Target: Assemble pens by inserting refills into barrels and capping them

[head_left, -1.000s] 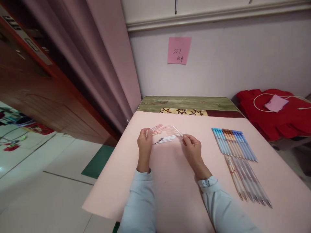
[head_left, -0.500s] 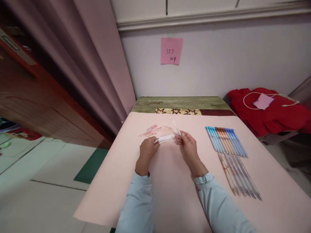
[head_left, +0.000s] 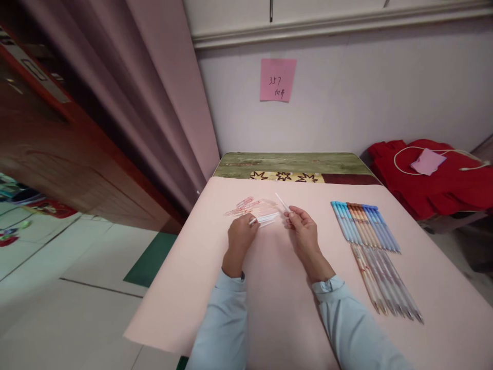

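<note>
My right hand [head_left: 306,231] is closed in a pinch on a thin white pen refill [head_left: 283,202], which points up and to the left. Over the near end of a small heap of white refills [head_left: 266,220], my left hand [head_left: 241,234] has its fingers closed on a refill [head_left: 252,221], of which only a short end shows. Just beyond that hand lie several clear pen parts with pink-red print [head_left: 243,205]. Fainter clear pieces beside them are hard to make out.
On the right of the pink-covered table [head_left: 277,298] lies a row of pens [head_left: 364,226] with blue and brown ends. Clear pen barrels with tips [head_left: 387,280] lie below it. A red cloth [head_left: 408,190] with a white cable is beyond the right edge; a curtain [head_left: 169,77] hangs left.
The view has shifted slightly left, so everything sits a little further right. The left hand's refill shows less, while the right hand keeps its refill, tilted slightly more.
</note>
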Available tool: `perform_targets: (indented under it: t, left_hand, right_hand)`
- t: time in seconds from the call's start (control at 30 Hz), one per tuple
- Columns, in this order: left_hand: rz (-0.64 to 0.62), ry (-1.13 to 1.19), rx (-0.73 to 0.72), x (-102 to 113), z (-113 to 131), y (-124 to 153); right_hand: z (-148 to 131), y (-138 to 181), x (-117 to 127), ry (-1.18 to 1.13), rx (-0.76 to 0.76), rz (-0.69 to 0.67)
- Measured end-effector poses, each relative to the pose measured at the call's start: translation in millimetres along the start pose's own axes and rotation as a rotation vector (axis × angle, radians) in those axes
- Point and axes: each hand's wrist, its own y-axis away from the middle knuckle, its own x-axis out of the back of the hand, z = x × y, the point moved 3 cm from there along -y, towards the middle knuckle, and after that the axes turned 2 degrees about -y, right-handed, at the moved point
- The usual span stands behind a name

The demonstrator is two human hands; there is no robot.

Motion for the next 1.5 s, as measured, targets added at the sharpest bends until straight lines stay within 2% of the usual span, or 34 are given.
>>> perform_targets:
  t: [0.13,0.2,0.3,0.37,0.43,0.57,0.63,0.7,0.83,1.03,1.33,1.5]
  left_hand:
    - [0.276,0.172,0.243,20.7,-32.8,-5.0]
    - [0.360,0.187,0.340,25.8,-45.5,-5.4]
    - [0.413,0.317,0.357,23.5,-54.4,-7.2]
    - [0.431,0.558,0.334,18.3,-55.8,-9.8]
    - [0.414,0.902,0.341,12.6,-54.5,-13.1]
    - [0.226,1.643,0.393,3.5,-37.6,-16.6]
    - [0.191,1.878,0.409,1.5,-25.2,-14.3]
    - [0.185,2.010,0.399,-0.6,-13.6,-11.0]
    - [0.163,2.110,0.377,-6.3,-0.5,-7.0]
    - [0.190,2.063,0.329,-12.2,1.0,-7.9]
    - [0.181,2.019,0.253,-13.8,16.5,-3.1]
    - [0.155,1.896,0.159,-15.6,21.9,2.0]
  right_hand:
    - [-0.1,1.0,1.7,0.037,0.021,0.019]
    - [0.7,1.0,1.9,0.043,0.021,0.005]
    - [1.6,0.4,2.4,0.025,0.006,-0.003]
    - [1.9,0.1,2.9,-0.012,-0.008,0.006]
    - [1.9,0.4,2.8,-0.049,-0.019,0.005]
    - [0.5,5.1,-0.2,0.023,0.010,-0.057]
    - [-0.7,9.4,-3.7,0.169,0.046,-0.125]
    - [-1.7,13.9,-7.5,0.310,0.077,-0.201]
    - [-3.5,19.7,-11.4,0.405,0.094,-0.269]
    - [-4.2,23.7,-14.7,0.452,0.100,-0.309]
    - [0.1,23.2,-12.6,0.500,0.103,-0.278]
    - [0.3,22.4,-13.4,0.379,0.090,-0.235]
